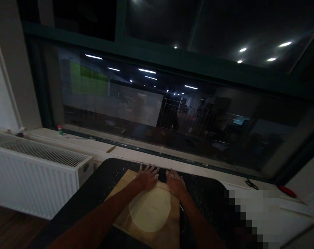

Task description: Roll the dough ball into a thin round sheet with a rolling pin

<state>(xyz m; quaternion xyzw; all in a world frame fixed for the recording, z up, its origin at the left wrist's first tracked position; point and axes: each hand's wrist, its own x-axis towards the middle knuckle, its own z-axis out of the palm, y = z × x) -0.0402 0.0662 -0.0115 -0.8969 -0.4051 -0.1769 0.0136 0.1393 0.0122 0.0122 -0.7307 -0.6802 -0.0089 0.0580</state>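
A flat, pale sheet of rolled-out dough point(151, 211) with a rounded outline lies on a wooden board point(169, 237). My left hand point(148, 177) rests at the far edge of the dough, palm down, with its fingers stretched out and whitened by flour. To its right, my right hand point(175, 182) lies palm down at the same far edge, its fingers also extended and floury. Between the two hands runs a short pale ridge point(162, 186); I cannot tell whether it is a folded dough edge or a rolling pin. Both palms hide what is under them.
The board sits on a dark table point(206, 193) specked with flour, against a windowsill point(136, 155). A white radiator point(40, 169) stands to the left. On the sill are a small red-and-green container point(60, 130), black scissors point(251, 184) and a red object point(287, 191).
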